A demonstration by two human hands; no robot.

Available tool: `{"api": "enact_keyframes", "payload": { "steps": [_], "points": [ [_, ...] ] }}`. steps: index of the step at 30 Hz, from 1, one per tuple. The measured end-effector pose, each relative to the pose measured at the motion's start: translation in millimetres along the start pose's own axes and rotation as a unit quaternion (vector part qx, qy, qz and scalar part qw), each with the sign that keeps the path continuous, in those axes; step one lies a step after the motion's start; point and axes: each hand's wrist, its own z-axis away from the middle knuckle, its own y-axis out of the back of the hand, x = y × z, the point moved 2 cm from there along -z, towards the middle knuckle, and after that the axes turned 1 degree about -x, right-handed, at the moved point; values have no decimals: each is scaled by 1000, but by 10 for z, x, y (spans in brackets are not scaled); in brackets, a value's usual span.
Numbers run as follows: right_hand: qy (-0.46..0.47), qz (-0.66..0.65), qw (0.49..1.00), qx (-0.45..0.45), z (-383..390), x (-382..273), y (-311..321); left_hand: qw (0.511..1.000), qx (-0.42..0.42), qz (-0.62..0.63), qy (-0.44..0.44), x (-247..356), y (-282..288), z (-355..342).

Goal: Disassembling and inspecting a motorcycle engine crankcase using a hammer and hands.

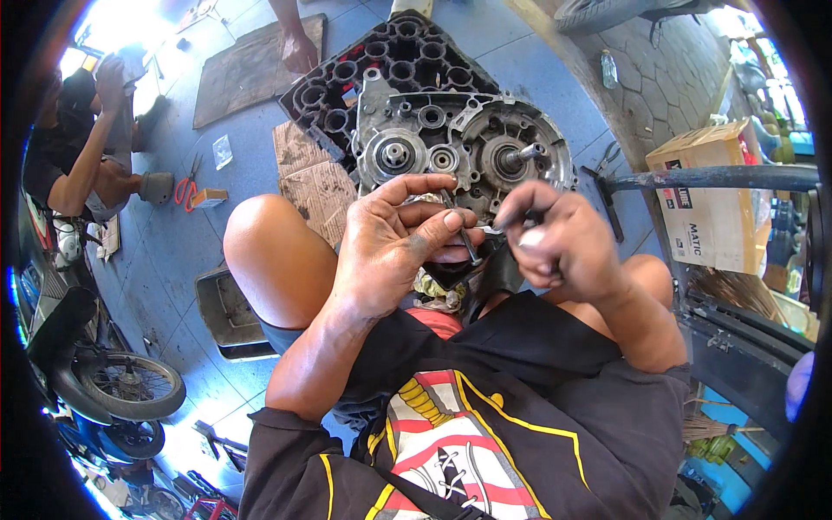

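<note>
An aluminum engine case [390, 121] with bearings and a protruding shaft [524, 154] sits in front of me on a black plastic rack [321, 95] full of round holes. My left hand [390, 243] is closed on a long, thin metal bolt [474, 251], held upright at a tilt just below the case. My right hand [559, 243] is beside it, blurred, with its fingers curled; whether it holds anything I cannot make out. Under both hands, between my knees, lies a crumpled rag [433, 286], partly hidden.
Co-worker [87, 147] at upper left, another's hand [297, 48] at top. Wooden board [225, 78], cardboard [303, 199], scissors [185, 186], metal tray [217, 295] on the floor. Motorcycle wheel [130, 381] at lower left. Cardboard box [711, 217] and metal bar [728, 178] at right.
</note>
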Motion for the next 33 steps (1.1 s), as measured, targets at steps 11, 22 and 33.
{"api": "enact_keyframes", "payload": {
  "steps": [11, 22, 33],
  "points": [
    [400, 526, 738, 135, 221, -252, -158, 999, 31, -2, 38, 109, -35, 41],
    [259, 573, 763, 148, 93, -265, 117, 987, 129, 35, -87, 244, 392, 51],
    [295, 621, 726, 20, -86, -270, 27, 990, 118, 15, -72, 230, 382, 38]
  ]
}}
